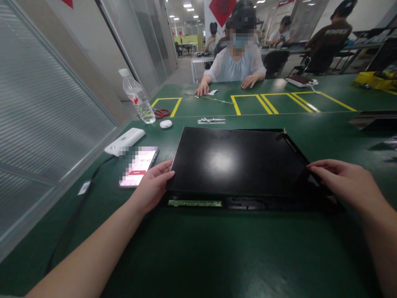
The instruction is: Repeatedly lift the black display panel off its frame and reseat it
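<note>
On the green table mat [217,248], near the middle, a flat glossy black rectangular display panel [238,161] is gripped at both side edges. Its left edge is pinched by the left hand [151,186]; the right hand [344,184] seems curled over the right corner, though the fingertips are hidden. Just left lies a lit smartphone [138,166].

Phone [138,166], water bottle [137,96], red scissors [161,112]

Both forearms bare, coming in from the near side of the black panel [238,161]. Left hand [151,186] at its near-left corner, fingers lightly bent, tips against the edge; grip unclear. Right hand [344,184] at the near-right edge, palm down, fingers stretched flat onto it.
</note>
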{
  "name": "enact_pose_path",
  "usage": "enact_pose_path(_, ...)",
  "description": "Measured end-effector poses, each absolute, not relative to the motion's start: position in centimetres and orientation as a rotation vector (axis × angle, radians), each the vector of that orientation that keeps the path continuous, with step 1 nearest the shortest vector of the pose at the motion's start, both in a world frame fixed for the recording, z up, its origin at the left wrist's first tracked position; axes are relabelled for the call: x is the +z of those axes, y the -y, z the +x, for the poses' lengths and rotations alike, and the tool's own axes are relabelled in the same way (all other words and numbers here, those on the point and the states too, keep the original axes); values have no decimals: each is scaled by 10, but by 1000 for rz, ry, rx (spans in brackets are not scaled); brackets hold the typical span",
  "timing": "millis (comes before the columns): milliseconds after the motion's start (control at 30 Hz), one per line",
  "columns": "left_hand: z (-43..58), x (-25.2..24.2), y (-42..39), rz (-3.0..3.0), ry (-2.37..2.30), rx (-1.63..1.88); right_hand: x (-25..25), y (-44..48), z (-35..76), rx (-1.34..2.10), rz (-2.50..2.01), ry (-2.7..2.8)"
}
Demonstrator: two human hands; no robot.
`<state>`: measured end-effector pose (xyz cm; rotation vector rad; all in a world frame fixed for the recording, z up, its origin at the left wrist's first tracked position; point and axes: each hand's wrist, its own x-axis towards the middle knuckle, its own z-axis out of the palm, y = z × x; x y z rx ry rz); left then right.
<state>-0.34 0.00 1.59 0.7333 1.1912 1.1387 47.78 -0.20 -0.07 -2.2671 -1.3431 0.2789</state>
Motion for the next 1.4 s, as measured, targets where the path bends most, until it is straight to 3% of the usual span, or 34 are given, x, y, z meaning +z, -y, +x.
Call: enact_pose_path(1400,-4,17,2,718,-1194,1135,-3,0,483,341,-2256,1312)
